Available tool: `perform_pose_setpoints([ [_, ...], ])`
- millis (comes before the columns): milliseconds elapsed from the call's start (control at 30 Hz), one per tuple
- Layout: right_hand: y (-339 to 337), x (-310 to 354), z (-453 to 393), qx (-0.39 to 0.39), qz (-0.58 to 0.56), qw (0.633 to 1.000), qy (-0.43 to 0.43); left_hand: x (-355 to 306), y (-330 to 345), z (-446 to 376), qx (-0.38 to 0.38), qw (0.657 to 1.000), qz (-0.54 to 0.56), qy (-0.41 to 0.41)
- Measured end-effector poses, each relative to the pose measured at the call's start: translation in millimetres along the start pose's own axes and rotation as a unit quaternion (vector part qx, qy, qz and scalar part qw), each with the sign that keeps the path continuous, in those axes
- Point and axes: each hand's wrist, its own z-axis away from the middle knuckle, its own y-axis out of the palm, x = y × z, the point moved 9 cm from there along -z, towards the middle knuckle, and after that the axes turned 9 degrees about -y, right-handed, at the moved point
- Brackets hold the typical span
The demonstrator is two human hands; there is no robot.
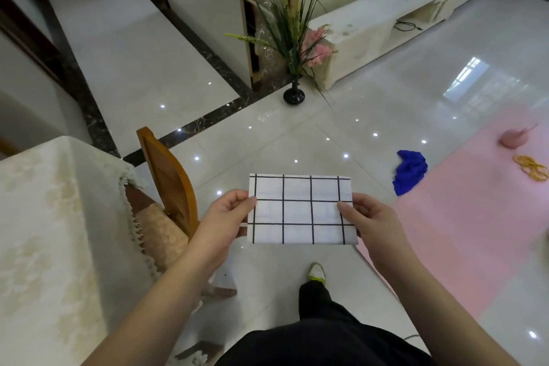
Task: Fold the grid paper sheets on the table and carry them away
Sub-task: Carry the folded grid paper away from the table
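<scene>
A folded white grid paper (300, 209) with black lines hangs in the air above the tiled floor, in front of me. My left hand (225, 218) pinches its left edge, thumb on top. My right hand (368, 217) pinches its right edge the same way. The table (38, 232), covered by a cream cloth, stands at the left, apart from the paper. No other sheet shows on it.
A wooden chair (169, 184) is tucked at the table's corner. A black vase with plants (294, 95) stands ahead on the floor. A pink mat (475, 217) lies right, with a blue cloth (410, 171) at its edge. A white low cabinet (386, 15) runs along the far wall.
</scene>
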Motion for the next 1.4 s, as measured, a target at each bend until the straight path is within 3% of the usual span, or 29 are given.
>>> perform_pose_setpoints([
  [333, -7, 54, -155, 0.087, 0.041, 0.995, -0.024, -89, 35, -67, -0.089, 0.996, 0.025, -0.013],
  [667, 34, 90, -246, 0.162, 0.042, 0.985, -0.050, -128, 19, -122, -0.147, 0.985, 0.087, -0.017],
  [1000, 135, 108, -344, 0.218, 0.068, 0.973, -0.038, -173, -54, -194, -0.189, 0.971, 0.144, 0.013],
  [1400, 283, 132, -440, 0.274, 0.072, 0.958, -0.036, -226, -165, -256, -0.247, 0.951, 0.186, -0.005],
])
